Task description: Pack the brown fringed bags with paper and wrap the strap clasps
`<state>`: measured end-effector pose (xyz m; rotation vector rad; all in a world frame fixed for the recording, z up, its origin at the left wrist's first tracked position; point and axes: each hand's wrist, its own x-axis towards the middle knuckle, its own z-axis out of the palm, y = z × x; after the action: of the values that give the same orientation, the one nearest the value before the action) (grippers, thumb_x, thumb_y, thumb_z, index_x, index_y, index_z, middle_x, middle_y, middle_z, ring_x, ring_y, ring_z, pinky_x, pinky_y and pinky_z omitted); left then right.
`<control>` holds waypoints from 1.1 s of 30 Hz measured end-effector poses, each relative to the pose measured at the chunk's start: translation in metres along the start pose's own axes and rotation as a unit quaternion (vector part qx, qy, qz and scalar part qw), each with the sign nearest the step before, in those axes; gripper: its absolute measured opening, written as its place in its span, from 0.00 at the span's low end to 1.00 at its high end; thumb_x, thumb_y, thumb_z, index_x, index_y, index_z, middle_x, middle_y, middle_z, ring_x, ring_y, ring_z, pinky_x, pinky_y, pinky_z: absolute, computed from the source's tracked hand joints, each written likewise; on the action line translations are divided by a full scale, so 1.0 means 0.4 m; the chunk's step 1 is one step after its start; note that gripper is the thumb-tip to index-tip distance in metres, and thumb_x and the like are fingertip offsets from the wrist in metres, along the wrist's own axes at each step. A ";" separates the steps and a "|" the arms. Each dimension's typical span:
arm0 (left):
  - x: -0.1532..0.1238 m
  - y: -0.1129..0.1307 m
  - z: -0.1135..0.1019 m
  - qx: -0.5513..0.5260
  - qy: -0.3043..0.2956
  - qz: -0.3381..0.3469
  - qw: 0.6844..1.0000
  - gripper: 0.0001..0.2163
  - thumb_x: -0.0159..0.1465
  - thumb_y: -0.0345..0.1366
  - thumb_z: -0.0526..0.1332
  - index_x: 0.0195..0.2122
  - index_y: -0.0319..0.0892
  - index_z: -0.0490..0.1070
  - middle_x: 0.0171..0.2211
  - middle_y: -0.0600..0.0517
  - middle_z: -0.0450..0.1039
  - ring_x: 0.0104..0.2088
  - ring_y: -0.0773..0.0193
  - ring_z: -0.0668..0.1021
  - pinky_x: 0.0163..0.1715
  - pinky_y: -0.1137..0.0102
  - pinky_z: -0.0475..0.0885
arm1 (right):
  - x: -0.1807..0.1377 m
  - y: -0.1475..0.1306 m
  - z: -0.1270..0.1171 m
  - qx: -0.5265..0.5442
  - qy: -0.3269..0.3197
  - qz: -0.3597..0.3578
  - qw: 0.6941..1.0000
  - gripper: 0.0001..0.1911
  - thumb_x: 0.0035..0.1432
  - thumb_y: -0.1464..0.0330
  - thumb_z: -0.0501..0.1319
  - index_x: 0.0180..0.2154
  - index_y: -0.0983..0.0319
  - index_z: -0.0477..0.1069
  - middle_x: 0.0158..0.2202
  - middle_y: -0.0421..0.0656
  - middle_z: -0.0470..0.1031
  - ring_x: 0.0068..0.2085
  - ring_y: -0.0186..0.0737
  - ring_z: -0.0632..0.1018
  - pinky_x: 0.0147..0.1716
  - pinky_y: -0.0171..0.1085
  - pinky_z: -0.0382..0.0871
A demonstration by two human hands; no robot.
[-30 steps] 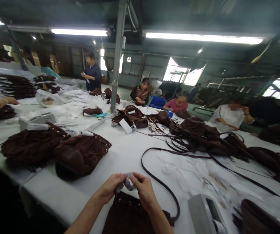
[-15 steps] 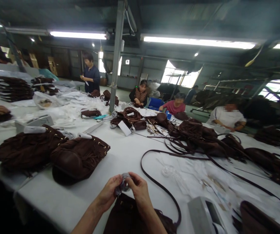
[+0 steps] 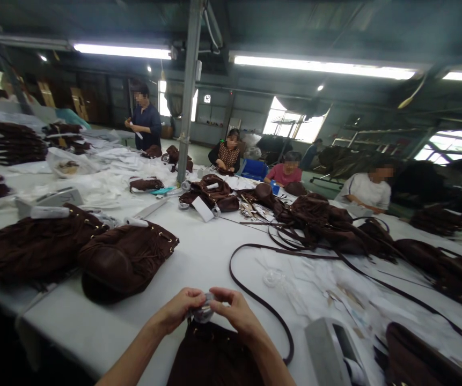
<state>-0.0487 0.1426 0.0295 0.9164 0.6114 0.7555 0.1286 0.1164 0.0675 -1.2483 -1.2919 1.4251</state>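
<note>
Just above the top of a dark brown bag (image 3: 210,356), both my hands meet at a small wad of greyish clear plastic wrap (image 3: 203,312). My left hand (image 3: 184,306) pinches its left side between thumb and fingers. On the other side, my right hand (image 3: 233,310) has its thumb and fingers closed on the wrap. What lies inside the wrap I cannot make out. The bag has gold eyelets along its rim and lies at the table's near edge, partly behind my right forearm. A long brown strap (image 3: 271,305) curves over the table to its right.
Two brown drawstring bags (image 3: 130,257) lie at left. A grey tape dispenser (image 3: 329,348) stands at right, near loose plastic sheets (image 3: 295,289). More brown bags (image 3: 319,225) are heaped farther back. A metal post (image 3: 188,96) rises beyond the table, and several co-workers (image 3: 287,170) are across it.
My fingers have shifted on the plastic wrap, and my right hand's fingers now reach across its top more flatly. The whole view has swung slightly to the right.
</note>
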 end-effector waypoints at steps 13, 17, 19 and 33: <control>-0.005 0.002 0.011 -0.006 -0.019 0.005 1.000 0.15 0.58 0.44 0.63 0.36 0.35 0.75 0.32 0.49 0.71 0.31 0.67 0.70 0.33 0.72 0.61 | 0.005 -0.011 0.020 -0.357 -0.015 -0.191 0.914 0.11 0.55 0.76 0.59 0.41 0.59 0.70 0.33 0.41 0.67 0.37 0.38 0.70 0.37 0.35 0.62; 0.000 -0.011 -0.001 0.008 -0.015 0.008 1.000 0.17 0.60 0.48 0.60 0.36 0.37 0.74 0.31 0.50 0.70 0.32 0.66 0.69 0.35 0.71 0.62 | 0.009 -0.011 0.018 -0.362 0.006 -0.203 0.910 0.10 0.55 0.78 0.58 0.37 0.59 0.71 0.32 0.41 0.68 0.35 0.38 0.71 0.35 0.35 0.62; 0.001 -0.011 -0.004 0.022 -0.020 0.009 1.000 0.17 0.59 0.47 0.61 0.37 0.37 0.74 0.31 0.51 0.70 0.32 0.66 0.68 0.36 0.71 0.61 | 0.009 -0.012 0.017 -0.368 0.013 -0.203 0.907 0.11 0.54 0.79 0.57 0.37 0.59 0.71 0.32 0.41 0.68 0.34 0.38 0.71 0.34 0.35 0.62; -0.023 -0.016 0.040 0.072 0.003 0.096 0.993 0.15 0.60 0.44 0.61 0.42 0.37 0.71 0.35 0.49 0.72 0.35 0.65 0.70 0.37 0.71 0.63 | -0.001 -0.053 -0.001 -0.347 -0.042 -0.134 0.927 0.04 0.54 0.69 0.60 0.33 0.62 0.73 0.27 0.39 0.71 0.30 0.36 0.72 0.30 0.33 0.63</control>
<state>-0.0404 0.1253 0.0327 1.1172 0.5941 0.8946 0.1283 0.1189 0.0885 -1.3793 -2.0446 0.8445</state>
